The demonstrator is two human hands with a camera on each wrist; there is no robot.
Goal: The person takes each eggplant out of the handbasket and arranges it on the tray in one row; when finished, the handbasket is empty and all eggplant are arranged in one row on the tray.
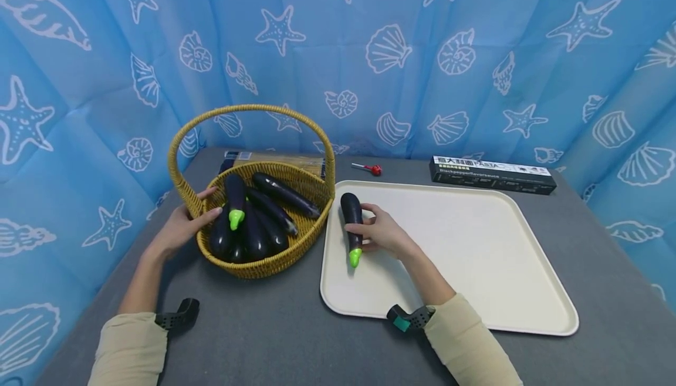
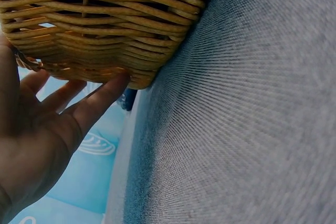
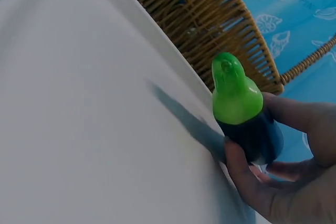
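Observation:
In the head view my right hand (image 1: 382,233) grips a dark purple eggplant (image 1: 352,210) over the left side of a cream tray (image 1: 454,245). The eggplant's bright green stem end (image 3: 236,95) points toward the camera in the right wrist view, with thumb and fingers on either side of its body. My left hand (image 1: 182,227) holds the left side of a wicker basket (image 1: 287,264), thumb over the rim. From the left wrist view, its fingers (image 2: 100,100) lie against the basket's outer wall. Several eggplants (image 1: 259,230) fill the basket, one lying on top of others.
A tall handle (image 1: 252,107) arches over the basket. Behind the basket lies a long clear-wrapped package (image 1: 285,160). A red lollipop (image 1: 375,169) is behind the tray, and a black pasta box (image 1: 491,175) lies along the tray's back edge. A blue shell-print curtain (image 1: 338,69) hangs behind.

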